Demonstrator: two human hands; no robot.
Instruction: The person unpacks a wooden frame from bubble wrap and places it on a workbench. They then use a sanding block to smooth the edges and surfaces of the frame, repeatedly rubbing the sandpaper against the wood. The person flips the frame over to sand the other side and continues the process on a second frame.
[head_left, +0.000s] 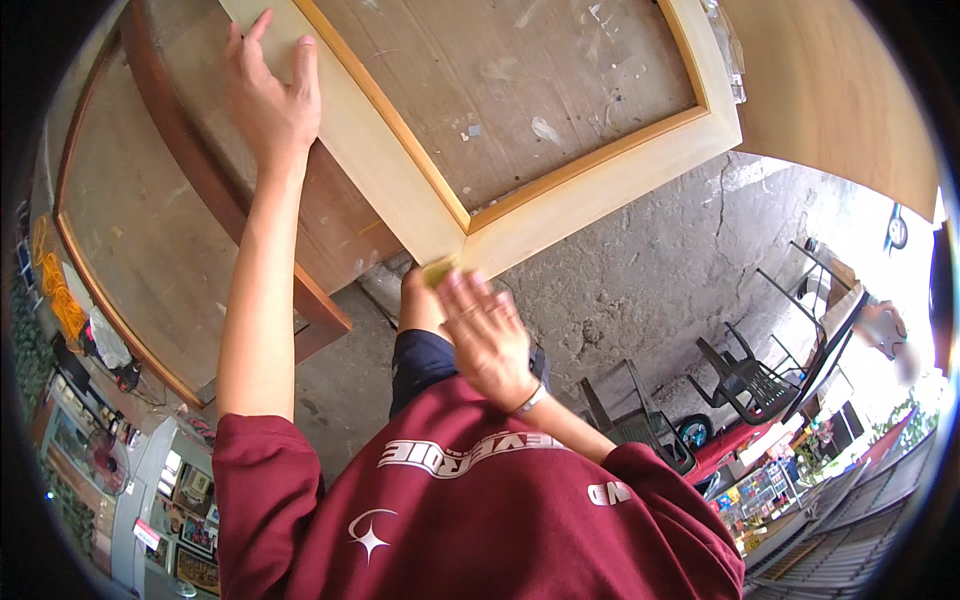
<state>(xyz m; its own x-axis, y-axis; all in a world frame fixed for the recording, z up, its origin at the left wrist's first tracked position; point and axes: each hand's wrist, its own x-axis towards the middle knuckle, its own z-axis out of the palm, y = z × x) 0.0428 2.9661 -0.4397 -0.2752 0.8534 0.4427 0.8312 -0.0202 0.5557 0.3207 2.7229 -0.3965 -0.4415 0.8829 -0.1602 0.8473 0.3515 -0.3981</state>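
Before me lies a pale wooden frame (600, 174) with a darker honey-coloured inner moulding (390, 124). It rests over a stained wooden board (525, 97) that shows through its opening. My left hand (274, 97) is on the frame's left rail, thumb and fingers apart, some fingers bent at the outer edge. My right hand (487, 334) is at the near mitred corner, slightly blurred. Under its fingertips is a small yellowish abrasive pad or folded sandpaper (440, 271), against the frame's corner; the exact kind is unclear.
Another reddish-brown wooden frame (180, 142) lies left, beside a large panel (131, 217). A curved plywood sheet (832, 97) stands at the upper right. Dark plastic chairs (754, 386) stand right on the cracked concrete floor (600, 300). Orange cord (58, 289) and a fan (106, 461) are far left.
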